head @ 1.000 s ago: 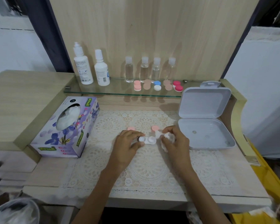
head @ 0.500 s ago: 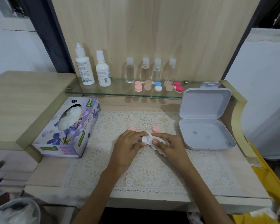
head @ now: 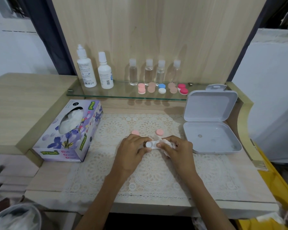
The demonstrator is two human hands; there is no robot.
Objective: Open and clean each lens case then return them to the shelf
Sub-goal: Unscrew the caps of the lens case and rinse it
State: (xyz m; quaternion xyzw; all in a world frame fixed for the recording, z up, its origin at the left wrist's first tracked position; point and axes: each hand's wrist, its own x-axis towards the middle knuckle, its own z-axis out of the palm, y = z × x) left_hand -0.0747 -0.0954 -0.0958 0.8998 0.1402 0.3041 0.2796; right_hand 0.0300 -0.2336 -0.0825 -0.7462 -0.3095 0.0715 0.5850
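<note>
Head view, straight down onto the job. Shows a white lens case with the caps off, low over the middle of the lace mat, pinched at its left end between thumb and fingers of the left hand. Right hand curled round a scrunched white tissue, fingertips pushing it onto the right well of the case, so both hands gripping something, neither one loose. Touching the mat or just above it? Can't tell from here.

Just behind the hands, flat on the mat: left pink cap half hidden by the left knuckles, right pink cap in plain sight, the two well apart.

Off to the right, a grey plastic box lying open on the pale wood surface, lid standing up at the back, near the right hand but not touching it. On the left edge of the mat, a purple flowery tissue box with a tissue poking out of the slot.

Further back, a glass shelf carrying a row of five closed lens cases in pink, peach, blue-and-white, peach and red. Right behind those, four small clear bottles; left of them, two white solution bottles, all upright. Bottom left corner, a blurry bin with a plastic liner.
</note>
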